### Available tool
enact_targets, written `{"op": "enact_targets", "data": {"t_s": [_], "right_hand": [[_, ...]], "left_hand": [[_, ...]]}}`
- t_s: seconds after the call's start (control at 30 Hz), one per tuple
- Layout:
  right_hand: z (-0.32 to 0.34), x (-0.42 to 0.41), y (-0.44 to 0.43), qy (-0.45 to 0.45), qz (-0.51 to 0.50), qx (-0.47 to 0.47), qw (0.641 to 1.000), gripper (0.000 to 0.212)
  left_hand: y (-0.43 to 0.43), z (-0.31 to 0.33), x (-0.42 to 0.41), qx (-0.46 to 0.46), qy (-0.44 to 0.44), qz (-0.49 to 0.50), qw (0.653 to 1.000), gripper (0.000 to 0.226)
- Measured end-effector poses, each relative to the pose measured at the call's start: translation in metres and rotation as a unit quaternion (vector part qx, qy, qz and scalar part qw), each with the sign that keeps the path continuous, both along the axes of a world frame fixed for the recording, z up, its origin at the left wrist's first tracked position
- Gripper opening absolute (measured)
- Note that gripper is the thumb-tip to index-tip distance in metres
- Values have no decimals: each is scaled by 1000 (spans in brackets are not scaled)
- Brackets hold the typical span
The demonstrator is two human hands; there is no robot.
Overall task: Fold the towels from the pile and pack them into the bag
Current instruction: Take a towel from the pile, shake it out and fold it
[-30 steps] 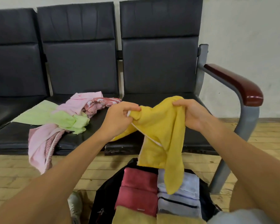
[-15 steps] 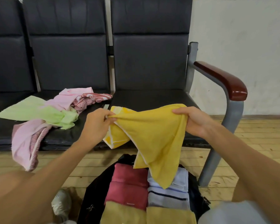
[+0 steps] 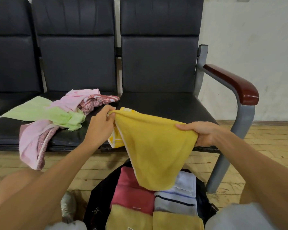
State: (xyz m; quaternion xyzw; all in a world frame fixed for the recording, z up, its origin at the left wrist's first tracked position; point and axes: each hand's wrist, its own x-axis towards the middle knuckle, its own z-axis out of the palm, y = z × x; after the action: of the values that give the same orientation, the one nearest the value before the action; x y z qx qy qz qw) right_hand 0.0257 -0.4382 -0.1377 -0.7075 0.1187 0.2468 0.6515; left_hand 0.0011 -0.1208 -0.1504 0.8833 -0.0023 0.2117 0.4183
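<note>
A yellow towel [image 3: 154,150] hangs stretched between my hands above the open black bag [image 3: 100,195]. My left hand [image 3: 101,125] pinches its left corner and my right hand [image 3: 201,132] grips its right edge; the loose part droops to a point over the bag. Inside the bag lie folded towels: a red one [image 3: 131,195], a white one with a dark stripe [image 3: 176,200] and yellow ones [image 3: 128,218] at the near side. The pile [image 3: 60,113] of green, pink and red-patterned towels sits on the middle seat, one pink towel hanging over its front edge.
A row of dark padded seats [image 3: 165,105] runs along the wall; the right end has a metal frame with a brown armrest [image 3: 231,82]. The floor is wooden planks. A shoe [image 3: 68,206] shows left of the bag, my knees at both lower corners.
My hands have moved apart, spreading the yellow towel from a bunched hanging fold into a wide stretched sheet. The left hand has shifted left towards the pile.
</note>
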Motion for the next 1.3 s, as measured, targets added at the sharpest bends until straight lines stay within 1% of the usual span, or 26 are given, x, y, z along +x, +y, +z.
{"op": "enact_targets", "data": {"t_s": [0.1, 0.17, 0.23, 0.4, 0.47, 0.6, 0.67, 0.77, 0.8, 0.83, 0.9, 0.97, 1.03, 1.1, 1.17, 1.3], "right_hand": [[-2, 4, 1, -43, -17, 31, 998, 48], [-3, 7, 4, -77, -11, 25, 997, 42], [-4, 8, 5, -89, 3, 12, 996, 38], [-5, 7, 4, -78, 37, 30, 996, 28], [-4, 8, 5, -84, 23, 44, 995, 31], [-3, 11, 1, -99, -30, 76, 992, 55], [-2, 12, -1, -108, -47, 76, 990, 60], [-4, 13, -4, -94, -75, 88, 989, 55], [-4, 13, -6, -86, -75, 78, 990, 53], [-5, 14, -7, -80, -63, 52, 994, 52], [-8, 16, -8, -74, -13, -39, 996, 45], [-12, 17, -6, -69, 37, -124, 989, 34], [-16, 16, -1, -61, 73, -170, 981, 32], [-17, 15, 3, -51, 90, -167, 981, 37], [-16, 14, 3, -56, 93, -138, 984, 38], [-9, 11, 0, -124, 56, -58, 989, 31]], "left_hand": [[-4, 4, -1, -136, 39, -13, 990, 20], [-7, 5, -1, -200, 63, -13, 978, 19], [-9, 5, 0, -243, 80, -6, 967, 19], [-9, 6, 6, -321, 99, 26, 941, 17], [-9, 6, 7, -320, 102, 41, 941, 17], [-8, 5, 8, -326, 101, 56, 938, 17], [-6, 5, 8, -325, 95, 65, 939, 16], [-6, 4, 9, -344, 81, 68, 933, 22], [-5, 3, 9, -358, 79, 70, 928, 24], [-6, 3, 10, -372, 76, 76, 922, 23], [-5, 3, 10, -376, 66, 104, 918, 19], [-5, 1, 12, -345, 57, 132, 928, 22], [-4, 0, 13, -308, 50, 138, 940, 20], [-4, 0, 12, -265, 46, 136, 953, 17], [-3, 1, 11, -239, 38, 131, 961, 16], [-4, 3, 5, -208, 11, 112, 972, 13]]}}
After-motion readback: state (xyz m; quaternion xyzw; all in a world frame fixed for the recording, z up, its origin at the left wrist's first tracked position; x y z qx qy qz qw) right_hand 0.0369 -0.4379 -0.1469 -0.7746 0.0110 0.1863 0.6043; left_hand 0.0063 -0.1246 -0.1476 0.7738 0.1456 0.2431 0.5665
